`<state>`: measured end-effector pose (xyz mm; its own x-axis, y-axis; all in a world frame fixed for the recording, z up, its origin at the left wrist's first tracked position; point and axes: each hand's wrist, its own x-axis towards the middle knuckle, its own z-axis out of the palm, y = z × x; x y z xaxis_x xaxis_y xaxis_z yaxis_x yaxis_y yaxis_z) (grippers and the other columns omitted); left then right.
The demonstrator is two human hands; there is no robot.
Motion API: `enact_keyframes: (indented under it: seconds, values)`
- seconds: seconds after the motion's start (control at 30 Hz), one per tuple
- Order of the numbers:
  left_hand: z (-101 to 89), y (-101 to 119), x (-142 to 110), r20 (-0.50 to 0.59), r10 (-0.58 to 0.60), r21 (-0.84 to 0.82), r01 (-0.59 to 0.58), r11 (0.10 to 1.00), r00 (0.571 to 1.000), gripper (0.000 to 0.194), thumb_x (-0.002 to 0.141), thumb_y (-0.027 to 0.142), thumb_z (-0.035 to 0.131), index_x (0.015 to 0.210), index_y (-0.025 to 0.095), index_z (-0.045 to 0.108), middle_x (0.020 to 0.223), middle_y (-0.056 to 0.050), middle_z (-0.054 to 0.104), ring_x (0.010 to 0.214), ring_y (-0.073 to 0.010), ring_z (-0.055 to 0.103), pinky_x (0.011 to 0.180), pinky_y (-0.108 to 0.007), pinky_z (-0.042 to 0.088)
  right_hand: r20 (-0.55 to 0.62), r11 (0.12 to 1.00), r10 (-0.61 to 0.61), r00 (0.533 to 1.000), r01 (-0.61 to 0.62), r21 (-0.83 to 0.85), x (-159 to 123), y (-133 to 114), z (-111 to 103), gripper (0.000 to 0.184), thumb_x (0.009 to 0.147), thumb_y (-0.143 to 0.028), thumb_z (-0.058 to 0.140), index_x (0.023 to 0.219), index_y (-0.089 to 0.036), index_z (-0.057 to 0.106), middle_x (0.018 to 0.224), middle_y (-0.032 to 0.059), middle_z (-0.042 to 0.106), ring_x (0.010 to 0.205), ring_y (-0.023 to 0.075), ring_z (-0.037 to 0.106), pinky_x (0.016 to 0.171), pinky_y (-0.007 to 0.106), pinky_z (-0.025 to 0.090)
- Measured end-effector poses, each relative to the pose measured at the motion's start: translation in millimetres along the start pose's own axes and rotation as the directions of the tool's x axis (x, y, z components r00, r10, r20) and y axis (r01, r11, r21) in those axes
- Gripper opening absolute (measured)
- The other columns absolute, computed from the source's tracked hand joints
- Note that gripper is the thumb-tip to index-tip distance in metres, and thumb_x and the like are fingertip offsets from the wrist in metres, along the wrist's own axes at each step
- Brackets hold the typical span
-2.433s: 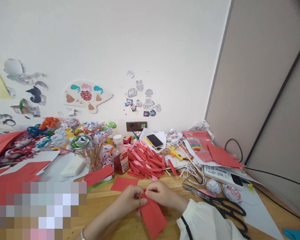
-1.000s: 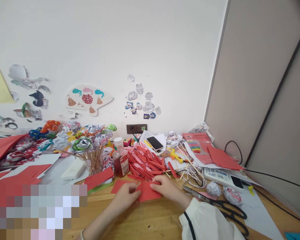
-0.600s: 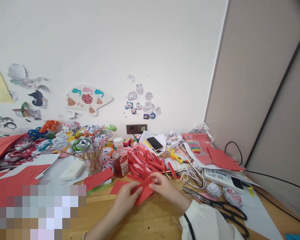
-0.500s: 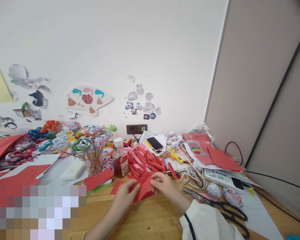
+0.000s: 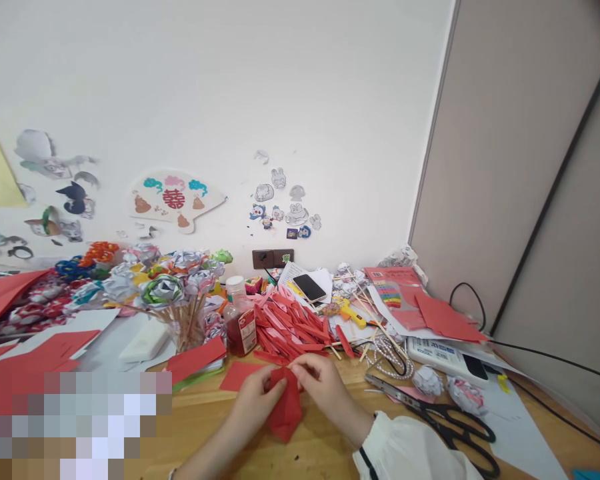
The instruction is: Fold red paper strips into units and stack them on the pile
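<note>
A sheet of red paper [image 5: 286,413] hangs between my two hands above the wooden table, its lower end tapering towards me. My left hand [image 5: 261,395] grips its left side, with the thumb pressed on the face of the paper. At the upper right edge, my right hand [image 5: 316,379] pinches the paper between thumb and fingers. Just behind my left hand a flat red paper piece [image 5: 240,376] lies on the table. A heap of red paper strips [image 5: 285,320] spreads beyond both hands, beside a glue bottle with red contents [image 5: 241,327].
Black-handled scissors [image 5: 430,413] lie to the right, near crumpled paper balls [image 5: 428,381] and a looped bead string [image 5: 390,360]. A yellow glue gun [image 5: 353,313] and a phone [image 5: 310,288] are farther back. Paper flowers [image 5: 165,290] stand in a jar at left.
The red paper has turned between my hands, and its free end now points down towards me. My right hand has shifted slightly left and up along its edge.
</note>
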<state>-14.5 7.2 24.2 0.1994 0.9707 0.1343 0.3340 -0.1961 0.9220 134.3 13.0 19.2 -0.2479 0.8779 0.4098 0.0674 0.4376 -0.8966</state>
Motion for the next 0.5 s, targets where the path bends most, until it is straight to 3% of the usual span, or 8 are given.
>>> enact_keyframes:
  seconds: [0.1, 0.23, 0.5]
  values:
    - [0.5, -0.6, 0.3, 0.026, -0.013, -0.056, 0.014, 0.998, 1.0, 0.021, 0.065, 0.033, 0.054, 0.07, 0.013, 0.057, 0.068, -0.004, 0.064, 0.065, -0.0179, 0.056, 0.06, -0.026, 0.042, 0.1, 0.971, 0.128, 0.987, -0.145, 0.188, 2.2, 1.9, -1.6, 0.025, 0.074, -0.038, 0.051, 0.081, -0.014, 0.057, 0.051, -0.0044, 0.046, 0.045, 0.0078, 0.044, 0.046, 0.019, 0.036]
    - [2.8, 0.4, -1.1, 0.056, -0.032, -0.095, 0.038, 0.995, 0.998, 0.024, 0.065, 0.036, 0.056, 0.069, 0.013, 0.057, 0.068, -0.004, 0.064, 0.066, -0.0178, 0.056, 0.06, -0.025, 0.042, 0.15, 0.936, 0.234, 0.961, -0.264, 0.233, 3.6, 4.6, -3.5, 0.032, 0.065, -0.042, 0.061, 0.077, -0.013, 0.055, 0.049, -0.0064, 0.044, 0.04, 0.0051, 0.038, 0.041, 0.017, 0.031]
    - [3.3, 5.1, -3.5, 0.044, -0.02, -0.029, 0.021, 0.999, 0.999, 0.022, 0.066, 0.034, 0.054, 0.066, 0.012, 0.055, 0.062, -0.001, 0.058, 0.061, -0.0151, 0.052, 0.055, -0.023, 0.04, 0.169, 0.978, 0.148, 0.974, -0.17, 0.122, 3.4, 0.9, -7.2, 0.029, 0.066, -0.041, 0.06, 0.073, -0.013, 0.058, 0.066, 0.0007, 0.056, 0.06, 0.0109, 0.051, 0.057, 0.022, 0.041]
